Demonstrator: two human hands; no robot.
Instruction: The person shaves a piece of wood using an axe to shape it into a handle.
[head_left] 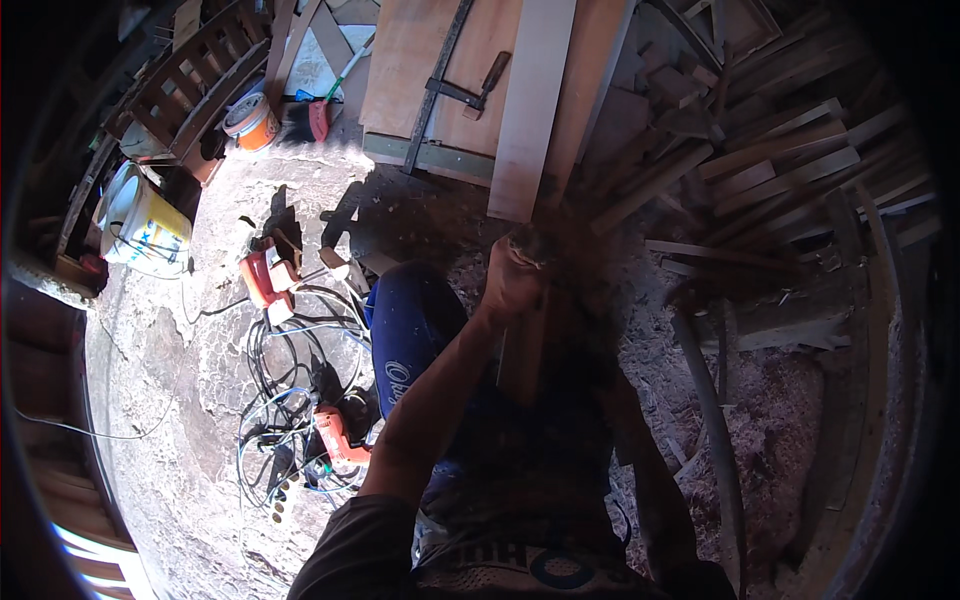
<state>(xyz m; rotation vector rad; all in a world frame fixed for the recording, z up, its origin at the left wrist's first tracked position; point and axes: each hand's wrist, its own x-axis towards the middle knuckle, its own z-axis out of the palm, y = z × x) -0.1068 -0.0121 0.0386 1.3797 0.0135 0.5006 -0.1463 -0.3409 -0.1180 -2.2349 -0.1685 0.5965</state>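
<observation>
My left hand [512,268] is closed at the top of an upright-looking wooden piece [522,360] between my legs, with a dark patch at its upper end that I cannot make out. My right hand [603,380] is low on the right in deep shadow beside that piece; its fingers are hidden. Just beyond my left hand lies a long pale board [530,110], alongside wooden panels [420,70] and a black bar clamp [450,90]. My legs in blue trousers [405,330] flank the held piece.
Red power tools [268,280] and tangled cables [262,360] lie on the cracked floor [150,340] at left. A white bucket [155,230], an orange bucket [250,125] and a broom [318,118] stand farther off. Scattered timber offcuts [770,180] and sawdust fill the right side.
</observation>
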